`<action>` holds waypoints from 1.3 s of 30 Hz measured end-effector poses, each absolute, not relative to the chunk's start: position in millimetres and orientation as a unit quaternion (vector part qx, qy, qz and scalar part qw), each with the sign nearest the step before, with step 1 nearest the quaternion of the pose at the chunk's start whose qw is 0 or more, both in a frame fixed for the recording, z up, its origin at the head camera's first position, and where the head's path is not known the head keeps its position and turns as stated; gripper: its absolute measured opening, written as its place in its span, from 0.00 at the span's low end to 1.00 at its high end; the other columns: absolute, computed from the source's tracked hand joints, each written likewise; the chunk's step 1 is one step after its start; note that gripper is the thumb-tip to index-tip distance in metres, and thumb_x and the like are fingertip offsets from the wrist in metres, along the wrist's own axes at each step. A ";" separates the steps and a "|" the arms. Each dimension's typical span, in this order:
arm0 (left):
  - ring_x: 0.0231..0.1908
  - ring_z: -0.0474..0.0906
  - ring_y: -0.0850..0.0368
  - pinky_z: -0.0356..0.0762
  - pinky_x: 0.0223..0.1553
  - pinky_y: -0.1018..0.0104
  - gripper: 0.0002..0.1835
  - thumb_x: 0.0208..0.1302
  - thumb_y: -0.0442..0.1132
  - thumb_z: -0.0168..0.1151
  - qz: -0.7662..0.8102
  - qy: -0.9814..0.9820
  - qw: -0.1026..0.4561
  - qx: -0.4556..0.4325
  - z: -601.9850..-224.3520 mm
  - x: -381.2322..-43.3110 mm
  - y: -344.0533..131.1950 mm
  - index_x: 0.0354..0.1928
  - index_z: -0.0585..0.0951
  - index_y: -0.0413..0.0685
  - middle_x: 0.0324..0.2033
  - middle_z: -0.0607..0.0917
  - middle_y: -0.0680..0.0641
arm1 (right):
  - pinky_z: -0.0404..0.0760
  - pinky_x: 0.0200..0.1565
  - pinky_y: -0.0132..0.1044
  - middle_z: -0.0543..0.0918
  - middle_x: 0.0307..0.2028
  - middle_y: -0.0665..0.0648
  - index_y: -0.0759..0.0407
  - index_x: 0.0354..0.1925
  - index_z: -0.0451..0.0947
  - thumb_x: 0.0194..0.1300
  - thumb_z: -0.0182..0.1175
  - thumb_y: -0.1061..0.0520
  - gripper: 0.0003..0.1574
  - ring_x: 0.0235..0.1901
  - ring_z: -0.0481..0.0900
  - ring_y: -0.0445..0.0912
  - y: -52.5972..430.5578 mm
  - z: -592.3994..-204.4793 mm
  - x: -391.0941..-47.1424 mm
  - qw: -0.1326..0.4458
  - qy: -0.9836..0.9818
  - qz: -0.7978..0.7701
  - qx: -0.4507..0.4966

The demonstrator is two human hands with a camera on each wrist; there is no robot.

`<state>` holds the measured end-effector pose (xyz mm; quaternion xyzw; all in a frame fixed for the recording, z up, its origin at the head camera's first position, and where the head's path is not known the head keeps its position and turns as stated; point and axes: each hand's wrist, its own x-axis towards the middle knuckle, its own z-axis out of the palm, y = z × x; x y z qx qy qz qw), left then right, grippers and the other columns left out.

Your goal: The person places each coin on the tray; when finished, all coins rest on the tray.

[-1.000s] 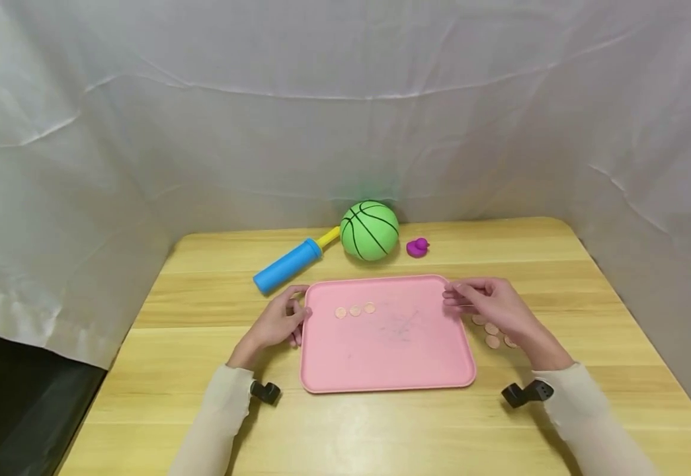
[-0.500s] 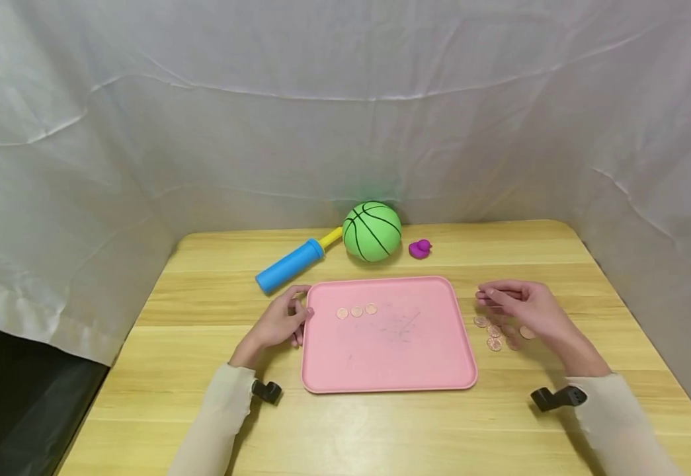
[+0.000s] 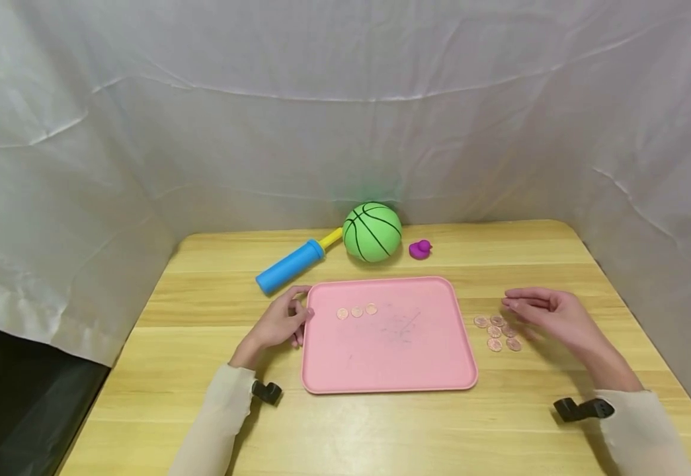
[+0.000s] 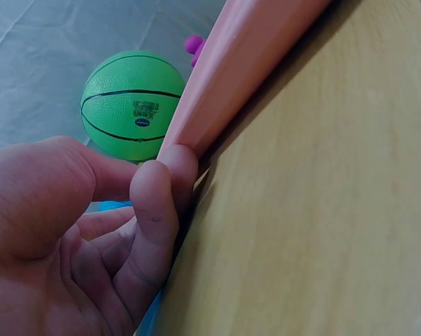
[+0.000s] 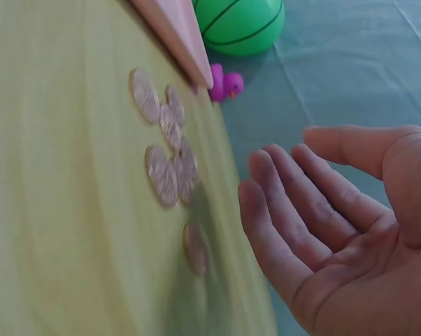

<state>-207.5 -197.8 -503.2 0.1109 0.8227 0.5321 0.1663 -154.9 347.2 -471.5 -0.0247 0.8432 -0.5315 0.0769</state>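
Note:
My left hand [image 3: 278,322] is at the left rim of a pink tray [image 3: 389,363]. In the left wrist view its thumb and curled fingers pinch the tray's edge [image 4: 228,77]. Three copper coins [image 3: 357,311] lie in a row on the tray, toward its upper left. On the table right of the tray several more copper coins [image 3: 494,331] form a loose cluster. Above and right of these hovers my right hand [image 3: 559,317]. Its fingers are loosely bent, with nothing held in the right wrist view, and the coins [image 5: 161,175] lie apart from them.
Behind the tray sit a green ball [image 3: 372,233] with black lines and a small purple duck [image 3: 420,250]. A blue pump [image 3: 290,266] with a yellow end lies left of the ball. Grey cloth [image 3: 345,132] hangs around the wooden table [image 3: 393,436].
My right hand has moved right, from the tray's upper right corner to past the coin cluster, uncovering more coins. The left hand and the three coins on the tray stay put.

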 end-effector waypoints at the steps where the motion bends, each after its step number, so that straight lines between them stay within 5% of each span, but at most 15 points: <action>1: 0.17 0.80 0.58 0.84 0.17 0.66 0.30 0.83 0.32 0.58 0.533 0.822 0.166 0.112 -503.2 -207.6 -197.6 0.81 0.64 0.38 0.31 0.83 0.40 | 0.90 0.50 0.23 0.93 0.52 0.37 0.73 0.69 0.77 0.81 0.65 0.49 0.33 0.50 0.90 0.30 350.0 -473.0 -153.5 0.077 0.847 -0.525 -0.023; 7: 0.17 0.81 0.57 0.84 0.17 0.68 0.30 0.83 0.32 0.58 0.536 0.819 0.171 0.111 -503.3 -207.7 -196.4 0.81 0.65 0.39 0.31 0.83 0.40 | 0.93 0.43 0.29 0.94 0.49 0.41 0.74 0.68 0.78 0.79 0.68 0.55 0.30 0.43 0.91 0.33 361.2 -483.7 -148.7 0.067 0.863 -0.500 -0.023; 15: 0.17 0.80 0.58 0.83 0.17 0.66 0.30 0.83 0.33 0.59 0.536 0.820 0.167 0.110 -505.7 -207.8 -198.5 0.81 0.64 0.39 0.31 0.83 0.40 | 0.88 0.43 0.21 0.91 0.53 0.69 0.72 0.65 0.81 0.72 0.71 0.65 0.26 0.43 0.88 0.29 359.9 -492.7 -146.2 0.029 0.899 -0.431 -0.069; 39: 0.16 0.80 0.57 0.83 0.16 0.68 0.30 0.83 0.32 0.59 0.534 0.823 0.167 0.104 -505.8 -207.9 -197.6 0.81 0.66 0.39 0.31 0.82 0.40 | 0.77 0.33 0.28 0.88 0.36 0.53 0.71 0.60 0.83 0.65 0.79 0.55 0.31 0.31 0.78 0.34 366.9 -485.8 -146.6 0.050 0.954 -0.293 -0.037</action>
